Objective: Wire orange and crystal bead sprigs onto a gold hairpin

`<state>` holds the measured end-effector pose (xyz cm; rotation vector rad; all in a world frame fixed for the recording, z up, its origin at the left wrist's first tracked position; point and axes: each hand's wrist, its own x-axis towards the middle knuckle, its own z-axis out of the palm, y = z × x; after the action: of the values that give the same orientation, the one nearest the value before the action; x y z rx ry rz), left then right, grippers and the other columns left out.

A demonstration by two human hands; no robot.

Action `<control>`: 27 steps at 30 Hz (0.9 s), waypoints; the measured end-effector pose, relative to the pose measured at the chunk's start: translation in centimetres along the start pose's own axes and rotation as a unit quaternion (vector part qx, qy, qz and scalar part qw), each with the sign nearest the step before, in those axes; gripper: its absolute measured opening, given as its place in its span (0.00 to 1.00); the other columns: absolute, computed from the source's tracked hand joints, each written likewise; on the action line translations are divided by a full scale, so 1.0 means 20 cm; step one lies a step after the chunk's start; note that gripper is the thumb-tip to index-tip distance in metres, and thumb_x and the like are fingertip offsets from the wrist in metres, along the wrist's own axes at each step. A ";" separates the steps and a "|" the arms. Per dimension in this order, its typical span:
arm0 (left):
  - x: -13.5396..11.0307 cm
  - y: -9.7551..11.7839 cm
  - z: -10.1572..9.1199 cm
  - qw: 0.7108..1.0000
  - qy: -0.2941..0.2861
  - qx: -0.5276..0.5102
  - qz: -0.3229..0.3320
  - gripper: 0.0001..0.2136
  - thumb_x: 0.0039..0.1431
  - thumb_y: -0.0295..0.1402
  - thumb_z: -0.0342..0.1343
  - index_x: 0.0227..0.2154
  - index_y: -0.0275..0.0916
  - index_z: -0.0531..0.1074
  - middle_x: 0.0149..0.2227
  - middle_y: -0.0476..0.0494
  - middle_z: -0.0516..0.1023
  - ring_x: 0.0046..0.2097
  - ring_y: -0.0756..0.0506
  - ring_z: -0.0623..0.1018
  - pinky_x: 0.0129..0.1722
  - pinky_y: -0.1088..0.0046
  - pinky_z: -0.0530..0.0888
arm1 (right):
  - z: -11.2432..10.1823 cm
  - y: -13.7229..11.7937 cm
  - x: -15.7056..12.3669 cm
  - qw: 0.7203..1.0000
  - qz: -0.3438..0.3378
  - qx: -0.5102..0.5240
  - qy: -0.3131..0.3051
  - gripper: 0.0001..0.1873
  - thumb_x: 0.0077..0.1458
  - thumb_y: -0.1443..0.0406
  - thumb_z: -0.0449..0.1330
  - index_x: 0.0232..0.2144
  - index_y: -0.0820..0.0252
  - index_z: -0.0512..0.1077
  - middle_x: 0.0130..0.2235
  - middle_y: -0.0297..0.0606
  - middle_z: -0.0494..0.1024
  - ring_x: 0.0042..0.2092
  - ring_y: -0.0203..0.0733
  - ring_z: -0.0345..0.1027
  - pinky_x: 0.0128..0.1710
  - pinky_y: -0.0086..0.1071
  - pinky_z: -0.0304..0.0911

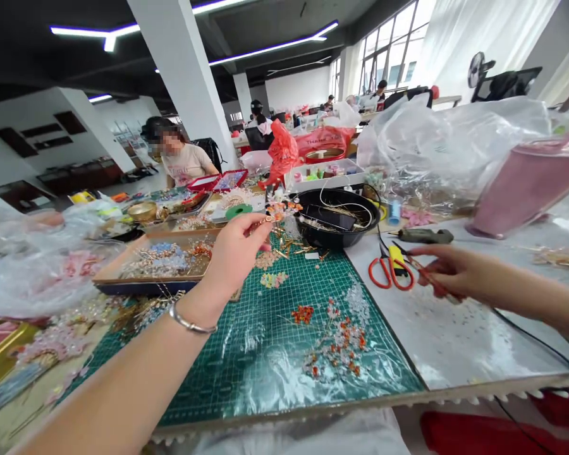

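We see the left hand (232,256) raised over the green gridded cutting mat (284,354), pinching a small orange-and-pink beaded flower ornament (279,210) on wire. The right hand (448,273) lies on the white table cover (455,341), gripping a thin red-handled tool (424,273) just beside the red-handled scissors (389,272).

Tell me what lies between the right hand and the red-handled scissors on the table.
Nothing visible does. The right hand hovers just right of the red-handled scissors, holding a thin tool whose tip points toward them; only bare table covering shows between. The left hand holds a beaded piece over the green cutting mat.
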<state>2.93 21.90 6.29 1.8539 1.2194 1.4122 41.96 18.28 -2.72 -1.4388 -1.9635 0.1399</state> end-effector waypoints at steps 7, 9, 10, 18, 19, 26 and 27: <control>0.21 -0.03 0.12 0.903 -0.076 0.251 0.340 0.08 0.66 0.28 0.57 0.41 0.42 0.81 0.43 0.39 0.81 0.48 0.40 0.77 0.54 0.58 0.73 | -0.21 -0.31 0.28 0.990 0.031 0.064 -0.124 0.27 0.60 0.40 0.58 0.45 0.55 0.73 0.21 0.29 0.71 0.18 0.33 0.63 0.15 0.26 0.52; 0.23 -0.06 0.15 0.860 -0.085 0.289 0.412 0.08 0.67 0.26 0.55 0.42 0.40 0.80 0.43 0.39 0.81 0.47 0.41 0.78 0.53 0.59 0.75 | -0.21 -0.43 0.31 0.992 0.013 0.026 -0.119 0.30 0.56 0.37 0.59 0.44 0.53 0.73 0.21 0.30 0.71 0.19 0.35 0.63 0.17 0.29 0.53; 0.24 -0.07 0.17 0.838 -0.086 0.305 0.445 0.08 0.67 0.25 0.55 0.43 0.39 0.79 0.44 0.39 0.81 0.48 0.42 0.78 0.52 0.60 0.76 | -0.20 -0.48 0.32 0.990 -0.013 -0.042 -0.133 0.31 0.57 0.36 0.55 0.46 0.52 0.73 0.22 0.32 0.73 0.20 0.39 0.65 0.19 0.31 0.54; 0.29 -0.06 0.21 0.703 -0.056 0.380 0.599 0.08 0.68 0.21 0.53 0.47 0.31 0.74 0.44 0.36 0.80 0.48 0.42 0.78 0.49 0.62 0.80 | 0.00 -0.48 0.49 0.964 -0.046 -0.219 -0.148 0.32 0.57 0.35 0.49 0.40 0.51 0.76 0.27 0.44 0.81 0.28 0.55 0.73 0.22 0.36 0.44; 0.30 -0.06 0.22 0.695 -0.054 0.382 0.606 0.08 0.68 0.21 0.53 0.47 0.30 0.74 0.44 0.36 0.80 0.47 0.42 0.78 0.49 0.62 0.81 | 0.01 -0.47 0.50 0.962 -0.045 -0.220 -0.152 0.31 0.56 0.36 0.51 0.40 0.50 0.76 0.27 0.43 0.81 0.28 0.54 0.73 0.22 0.35 0.43; 0.36 -0.07 0.28 0.674 -0.035 0.390 0.626 0.06 0.67 0.22 0.55 0.44 0.30 0.75 0.41 0.38 0.80 0.44 0.43 0.78 0.46 0.64 0.82 | 0.03 -0.41 0.52 0.960 -0.037 -0.209 -0.181 0.27 0.57 0.37 0.53 0.40 0.49 0.75 0.26 0.39 0.80 0.26 0.49 0.72 0.23 0.35 0.44; 0.36 -0.07 0.29 0.673 -0.034 0.390 0.628 0.06 0.67 0.22 0.55 0.44 0.30 0.75 0.41 0.38 0.80 0.44 0.43 0.78 0.46 0.65 0.82 | 0.03 -0.40 0.52 0.960 -0.036 -0.208 -0.184 0.27 0.57 0.37 0.53 0.40 0.49 0.75 0.25 0.39 0.79 0.25 0.48 0.71 0.23 0.34 0.44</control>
<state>8.29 29.64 6.67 3.7318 0.2952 1.3496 33.55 24.55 5.31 -1.6946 -2.4567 -0.0465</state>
